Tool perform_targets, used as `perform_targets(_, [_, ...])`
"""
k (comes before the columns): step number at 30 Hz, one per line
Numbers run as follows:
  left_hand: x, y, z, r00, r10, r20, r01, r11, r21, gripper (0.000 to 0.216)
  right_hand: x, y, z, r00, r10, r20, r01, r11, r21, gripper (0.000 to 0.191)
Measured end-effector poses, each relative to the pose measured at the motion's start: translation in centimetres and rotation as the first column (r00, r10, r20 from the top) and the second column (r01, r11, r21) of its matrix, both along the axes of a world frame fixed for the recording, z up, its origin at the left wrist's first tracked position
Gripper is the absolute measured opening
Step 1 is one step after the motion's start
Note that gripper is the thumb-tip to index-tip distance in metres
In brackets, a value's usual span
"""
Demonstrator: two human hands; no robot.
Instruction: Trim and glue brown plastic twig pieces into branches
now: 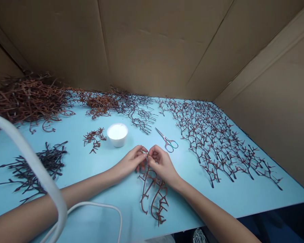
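My left hand (130, 161) and my right hand (162, 165) meet at the middle of the light blue table (131, 216). Their fingertips pinch a thin brown artificial twig (145, 156), mostly hidden by my fingers. A larger branched brown twig piece (154, 195) lies below my hands and seems to join the pinched part, though I cannot tell for certain. Left of my left hand stands a white cup (117, 134) filled with a white paste. A small heap of short brown twig pieces (94, 139) lies beyond it. Steel scissors with green-edged handles (167, 142) lie just beyond my right hand.
Rows of dark branched twigs (212, 145) cover the table's right side. A brown twig heap (27, 98) and a dark twig pile (38, 168) lie left. Cardboard walls (147, 44) rise behind. A white cable (32, 162) crosses the foreground.
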State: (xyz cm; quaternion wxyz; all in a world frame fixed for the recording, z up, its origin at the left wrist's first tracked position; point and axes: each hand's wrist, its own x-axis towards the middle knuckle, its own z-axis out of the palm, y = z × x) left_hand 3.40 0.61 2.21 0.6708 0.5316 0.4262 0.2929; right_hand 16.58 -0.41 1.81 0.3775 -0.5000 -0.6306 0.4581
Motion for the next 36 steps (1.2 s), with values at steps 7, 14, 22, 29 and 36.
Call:
perform_targets(7, [0.5, -0.5, -0.4, 0.99, 0.086, 0.114, -0.076, 0.993, -0.094, 0.008, -1.3, -1.0, -0.4, 0.968, -0.095, -0.232, 0.08, 0.994, -0.073, 0.008])
perform_targets(14, [0.3, -1.1, -1.2, 0.986, 0.023, 0.164, -0.026, 1.0, 0.011, 0.019, -1.1, -0.6, -0.6, 0.998, -0.051, -0.033, 0.048, 0.996, -0.078, 0.025])
perform_targets(22, [-0.1, -0.4, -1.1, 0.946, 0.056, 0.319, -0.029, 0.996, -0.089, 0.027, -0.9, -0.6, -0.3, 0.904, 0.08, -0.42, -0.169, 0.969, -0.179, 0.049])
perform_targets(29, [-0.8, 0.8, 0.0, 0.909, 0.005, 0.416, 0.076, 0.981, -0.179, 0.021, 0.1, -0.9, 0.3, 0.942, 0.089, -0.322, -0.148, 0.976, -0.162, 0.046])
perform_targets(36, [-0.6, 0.2, 1.2, 0.98, -0.146, 0.138, 0.138, 0.988, 0.066, 0.029, -0.3, -1.3, 0.4, 0.987, 0.115, -0.113, -0.127, 0.986, -0.106, 0.045])
